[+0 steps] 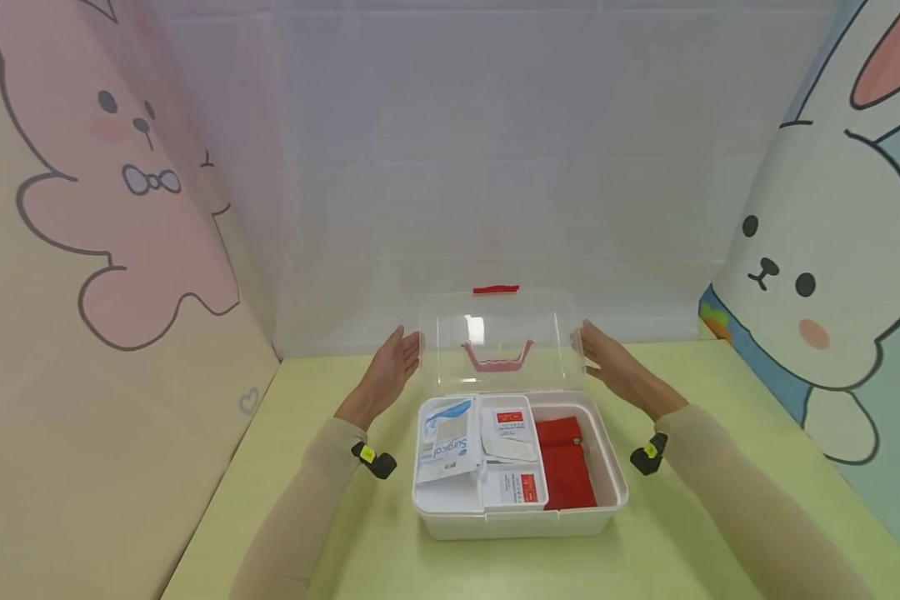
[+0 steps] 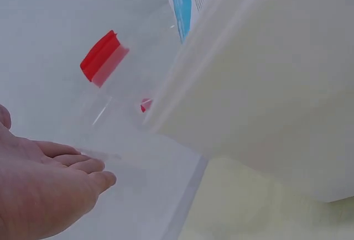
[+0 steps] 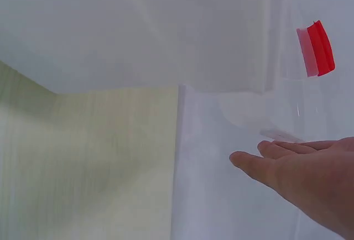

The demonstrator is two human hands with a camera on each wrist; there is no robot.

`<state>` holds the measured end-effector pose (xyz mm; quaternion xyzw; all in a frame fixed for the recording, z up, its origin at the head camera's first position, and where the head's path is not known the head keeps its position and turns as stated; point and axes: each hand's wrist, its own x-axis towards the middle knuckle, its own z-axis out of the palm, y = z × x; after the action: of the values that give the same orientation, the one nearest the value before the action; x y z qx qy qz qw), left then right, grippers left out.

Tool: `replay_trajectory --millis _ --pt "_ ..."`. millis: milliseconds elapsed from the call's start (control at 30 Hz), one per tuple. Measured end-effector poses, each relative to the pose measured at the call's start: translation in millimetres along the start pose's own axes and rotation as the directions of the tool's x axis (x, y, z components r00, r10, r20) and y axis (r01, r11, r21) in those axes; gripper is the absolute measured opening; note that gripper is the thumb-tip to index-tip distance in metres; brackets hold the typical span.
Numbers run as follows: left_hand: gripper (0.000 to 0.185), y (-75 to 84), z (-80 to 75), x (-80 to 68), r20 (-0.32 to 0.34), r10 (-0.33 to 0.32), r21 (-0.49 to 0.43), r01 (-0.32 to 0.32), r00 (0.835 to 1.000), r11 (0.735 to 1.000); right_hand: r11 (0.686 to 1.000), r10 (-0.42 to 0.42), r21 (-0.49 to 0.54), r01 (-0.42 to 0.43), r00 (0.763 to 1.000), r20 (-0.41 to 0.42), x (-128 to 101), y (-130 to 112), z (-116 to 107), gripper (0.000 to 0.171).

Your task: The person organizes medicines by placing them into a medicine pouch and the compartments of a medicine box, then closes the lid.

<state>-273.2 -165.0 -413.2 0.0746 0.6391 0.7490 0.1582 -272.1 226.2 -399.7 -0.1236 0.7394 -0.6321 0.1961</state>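
Observation:
A white storage box (image 1: 532, 525) stands on the table with its clear lid (image 1: 551, 333) raised upright at the back. The lid carries a pink handle (image 1: 497, 365) and a red latch (image 1: 496, 290). My left hand (image 1: 386, 375), fingers straight, is at the lid's left edge. At its right edge my right hand (image 1: 622, 367) also has straight fingers. Inside the box, a white divided tray (image 1: 442, 497) holds a blue-and-white packet (image 1: 450, 442) marked "Surgical" and small white packets (image 1: 510, 486) with red labels. A red fabric pouch (image 1: 566, 467) lies in the right part.
The pale yellow-green table (image 1: 690, 517) extends on both sides of the box. Behind it hangs a white sheet (image 1: 495, 167). Cartoon-printed panels flank the table, a pink figure (image 1: 142, 242) on the left and a white rabbit (image 1: 817, 250) on the right.

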Motion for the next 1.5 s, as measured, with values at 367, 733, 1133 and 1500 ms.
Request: replay_trajectory --millis 367,733,1133,1500 --pt "0.072 20.1 16.7 -22.7 -0.004 0.046 -0.006 -0.046 0.999 0.999 0.996 -0.052 -0.067 0.052 0.999 -0.01 -30 -22 5 0.079" --pt "0.073 30.2 29.8 -60.7 0.046 0.081 0.079 -0.084 0.996 0.993 0.984 -0.108 -0.143 0.104 0.994 -0.021 -58 -33 17 0.071" --pt "0.076 29.8 41.6 -93.1 0.037 0.063 0.144 -0.067 0.997 0.987 0.955 -0.122 -0.281 0.093 0.989 -0.085 -88 -36 38 0.072" --pt "0.077 23.3 46.8 -118.6 0.03 0.032 0.243 -0.038 0.999 0.969 0.949 -0.115 -0.307 0.075 0.987 -0.115 -110 -27 47 0.067"
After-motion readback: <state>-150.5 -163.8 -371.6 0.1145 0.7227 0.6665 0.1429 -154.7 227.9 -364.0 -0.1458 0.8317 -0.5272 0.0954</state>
